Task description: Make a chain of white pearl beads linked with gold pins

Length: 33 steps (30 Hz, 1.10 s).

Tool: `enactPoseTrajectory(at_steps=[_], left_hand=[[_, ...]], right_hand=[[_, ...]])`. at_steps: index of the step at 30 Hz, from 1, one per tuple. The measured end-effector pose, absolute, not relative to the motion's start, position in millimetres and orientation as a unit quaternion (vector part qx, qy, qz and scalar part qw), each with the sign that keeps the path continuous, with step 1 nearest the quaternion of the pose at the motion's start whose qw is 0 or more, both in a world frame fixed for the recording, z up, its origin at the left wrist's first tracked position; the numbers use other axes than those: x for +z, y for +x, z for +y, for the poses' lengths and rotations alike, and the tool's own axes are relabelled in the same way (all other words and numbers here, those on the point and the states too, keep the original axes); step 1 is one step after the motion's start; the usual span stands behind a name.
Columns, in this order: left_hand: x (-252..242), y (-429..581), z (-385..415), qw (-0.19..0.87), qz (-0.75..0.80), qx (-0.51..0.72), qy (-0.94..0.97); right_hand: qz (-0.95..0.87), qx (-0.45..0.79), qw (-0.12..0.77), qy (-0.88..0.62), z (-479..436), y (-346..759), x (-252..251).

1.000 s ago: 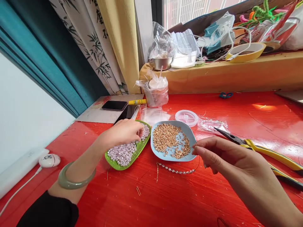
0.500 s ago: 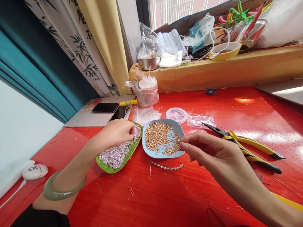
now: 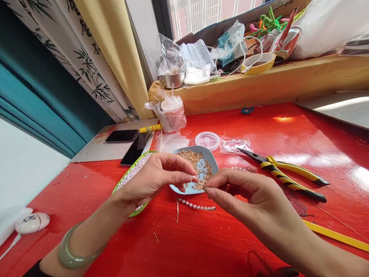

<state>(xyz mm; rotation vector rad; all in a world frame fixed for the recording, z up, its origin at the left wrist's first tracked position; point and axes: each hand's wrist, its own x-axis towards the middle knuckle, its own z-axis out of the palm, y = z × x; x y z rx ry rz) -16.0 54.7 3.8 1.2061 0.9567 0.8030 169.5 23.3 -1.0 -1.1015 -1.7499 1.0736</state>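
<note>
My left hand (image 3: 161, 175) pinches a small pearl bead (image 3: 193, 177) between thumb and forefinger, over the blue dish (image 3: 215, 163) of gold beads. Facing it, my right hand (image 3: 245, 192) is closed in a pinch at the dish's right edge. A thin thread seems to be in its fingertips, hardly visible now. Just below the dish, a strand of pearl beads (image 3: 196, 206) with a gold chain end lies on the red table (image 3: 184, 246). The green tray (image 3: 118, 186) of pearl beads is partly hidden behind my left hand and forearm.
Yellow-and-black pliers (image 3: 291, 175) lie to the right. Behind the dish are a round clear lid (image 3: 207, 141) and a small plastic bag (image 3: 236, 145). A phone (image 3: 122, 135) and a yellow tube (image 3: 150, 128) lie back left. A cluttered sill (image 3: 219, 92) borders the table.
My left hand has left the green tray and moved right, close to my right hand, with a pearl bead in its fingertips. My right hand keeps its pinch. The view has shifted slightly.
</note>
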Motion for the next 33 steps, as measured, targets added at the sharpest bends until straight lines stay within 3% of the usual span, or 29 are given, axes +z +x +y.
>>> enactPoseTrajectory(at_steps=[20, 33], left_hand=[[-3, -7, 47, 0.678, 0.394, 0.354, 0.51], [2, -9, 44, 0.517, 0.397, 0.37, 0.662]], right_hand=[[-0.677, 0.447, 0.359, -0.462, 19, 167, 4], [-0.667, 0.472, 0.389, -0.426, 23, 168, -3]])
